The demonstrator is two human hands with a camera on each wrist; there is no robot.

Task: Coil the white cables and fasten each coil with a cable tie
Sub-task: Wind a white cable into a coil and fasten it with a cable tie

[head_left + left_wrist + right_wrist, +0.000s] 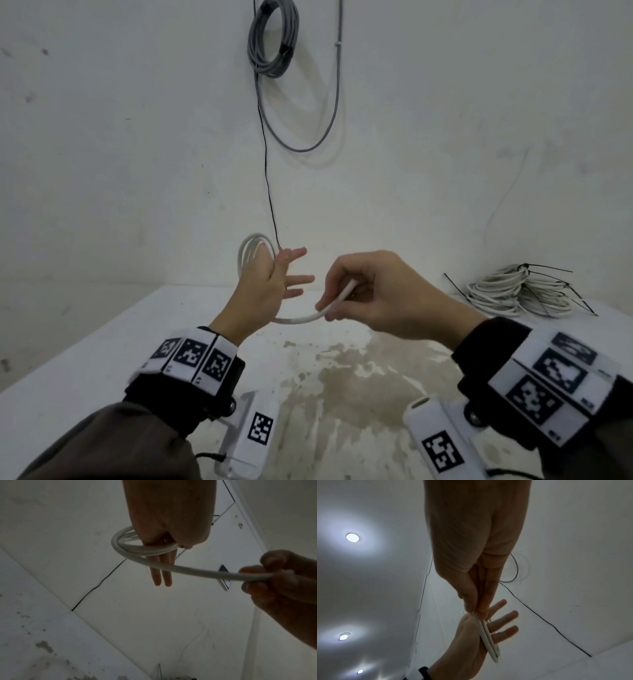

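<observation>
My left hand (277, 284) is raised above the table with its fingers (301, 279) spread straight. A small coil of white cable (249, 251) is looped round it, and the thumb clamps the loops (118, 546) against the palm. The cable's free end (301, 318) arcs rightward to my right hand (342, 298), which pinches it between thumb and fingertips. The right wrist view shows that pinch (476, 609) just above the left palm (469, 642), with the cable (486, 635) lying across it. The cable's tip pokes out inside the right fist.
A pile of finished white coils (513, 291) with black cable ties (548, 269) sticking out lies at the table's back right. A grey cable coil (272, 37) and a thin black wire (269, 171) hang on the wall. The white table (102, 342) is stained in the middle.
</observation>
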